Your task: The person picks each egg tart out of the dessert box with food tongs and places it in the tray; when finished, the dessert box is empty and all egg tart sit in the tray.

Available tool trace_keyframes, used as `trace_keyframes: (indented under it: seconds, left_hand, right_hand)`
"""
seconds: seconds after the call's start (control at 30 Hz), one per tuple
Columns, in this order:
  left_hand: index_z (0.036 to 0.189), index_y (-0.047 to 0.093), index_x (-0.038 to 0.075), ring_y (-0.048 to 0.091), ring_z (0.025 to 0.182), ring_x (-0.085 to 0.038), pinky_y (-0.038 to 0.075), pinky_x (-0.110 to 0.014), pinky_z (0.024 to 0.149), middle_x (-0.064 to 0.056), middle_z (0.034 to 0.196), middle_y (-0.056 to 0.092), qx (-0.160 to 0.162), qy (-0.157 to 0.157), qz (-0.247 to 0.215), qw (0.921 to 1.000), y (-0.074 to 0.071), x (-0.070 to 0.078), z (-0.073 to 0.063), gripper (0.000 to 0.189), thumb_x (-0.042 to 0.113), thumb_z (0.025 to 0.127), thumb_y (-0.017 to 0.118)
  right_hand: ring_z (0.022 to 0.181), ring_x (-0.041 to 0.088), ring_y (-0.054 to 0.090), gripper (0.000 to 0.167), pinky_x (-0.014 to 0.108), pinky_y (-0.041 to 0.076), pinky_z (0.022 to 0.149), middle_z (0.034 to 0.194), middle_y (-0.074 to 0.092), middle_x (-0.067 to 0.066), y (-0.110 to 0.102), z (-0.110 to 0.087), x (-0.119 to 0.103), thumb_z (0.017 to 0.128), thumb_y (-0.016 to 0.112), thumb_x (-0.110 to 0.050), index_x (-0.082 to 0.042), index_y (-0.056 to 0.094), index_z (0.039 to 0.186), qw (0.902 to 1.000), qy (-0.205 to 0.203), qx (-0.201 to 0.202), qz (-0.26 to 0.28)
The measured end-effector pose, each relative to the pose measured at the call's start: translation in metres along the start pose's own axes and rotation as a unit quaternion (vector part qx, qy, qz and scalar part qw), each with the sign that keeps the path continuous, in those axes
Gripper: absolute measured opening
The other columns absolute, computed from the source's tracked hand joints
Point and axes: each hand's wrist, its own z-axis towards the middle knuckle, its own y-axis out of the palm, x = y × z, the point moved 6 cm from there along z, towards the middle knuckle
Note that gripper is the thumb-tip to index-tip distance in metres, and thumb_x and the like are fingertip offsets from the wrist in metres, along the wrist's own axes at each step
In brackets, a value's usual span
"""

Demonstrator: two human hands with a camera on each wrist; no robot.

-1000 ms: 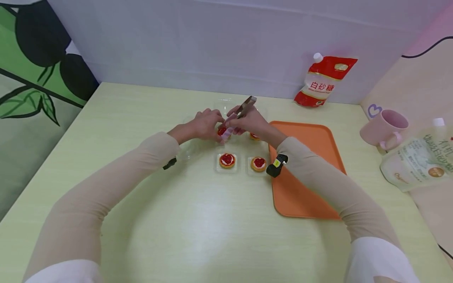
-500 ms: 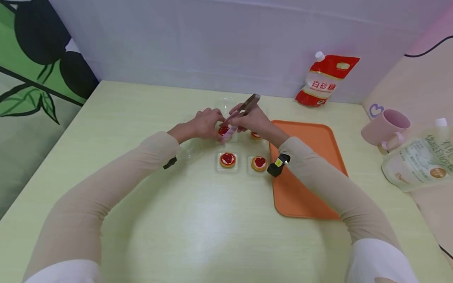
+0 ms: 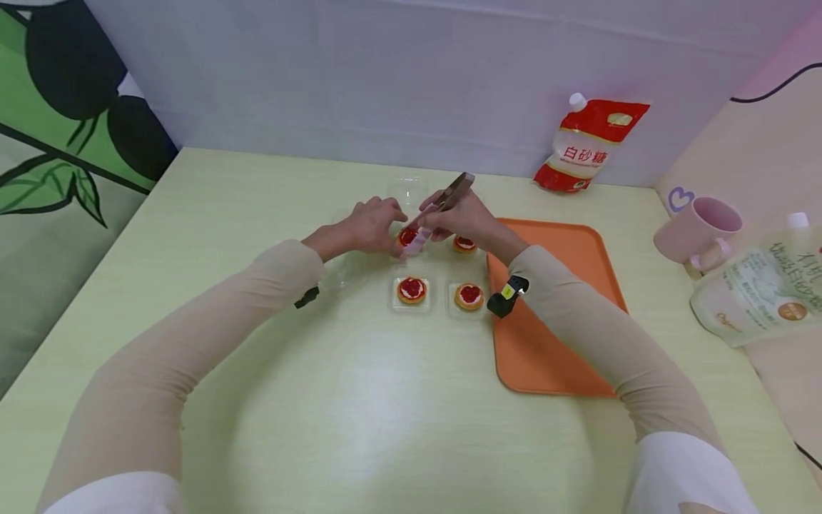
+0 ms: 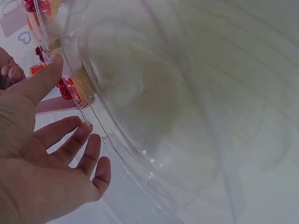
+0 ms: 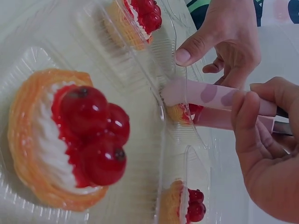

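My right hand (image 3: pixel 467 218) grips a pair of tongs (image 5: pixel 210 95) with pink tips and metal handles. Their tips straddle a small fruit tart (image 5: pixel 176 113), topped with red berries, in the back-left clear plastic box (image 3: pixel 408 189). From the left, my left hand (image 3: pixel 372 225) holds this box's side, thumb and index fingertip at its rim, as the left wrist view shows. Its other fingers (image 4: pixel 93 156) are loosely bent. More tarts sit in clear boxes: one at back right (image 3: pixel 464 244), one at front left (image 3: pixel 412 290) and one at front right (image 3: pixel 469 297).
An orange tray (image 3: pixel 552 364) lies to the right, partly beneath my right forearm. A red and white sugar pouch (image 3: pixel 581 153) stands against the back wall. At the right are a pink mug (image 3: pixel 690 232) and a large pale pouch (image 3: pixel 751 293).
My right hand and the tongs have shifted slightly to the right, and more of the back-left tart shows. The left hand has stayed at the box.
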Motion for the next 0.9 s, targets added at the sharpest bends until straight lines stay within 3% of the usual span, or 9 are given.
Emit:
trace_keyframes:
  seconds: [0.53,0.9]
  left_hand:
    - [0.142,0.053,0.003,0.041,0.13,-0.034,0.033,-0.052,0.107,-0.015,0.145,0.047,0.006,0.01,0.0,0.9999,0.002,0.0,0.0,0.076,0.035,0.081,0.084]
    - [0.142,0.054,0.003,0.039,0.133,-0.034,0.032,-0.05,0.108,-0.016,0.146,0.045,0.002,0.005,0.001,1.0,0.001,0.001,-0.003,0.074,0.034,0.082,0.083]
  right_hand:
    - [0.064,0.014,0.07,0.026,0.032,0.06,0.066,0.103,0.074,0.021,-0.004,-0.007,-0.008,0.088,0.071,-0.006,0.003,0.065,0.112,0.9999,0.006,0.014,-0.007]
    - [0.067,0.017,0.071,0.031,0.029,0.059,0.065,0.098,0.074,0.012,-0.051,-0.032,-0.03,0.089,0.074,-0.011,0.003,0.064,0.115,0.9985,-0.004,0.052,0.015]
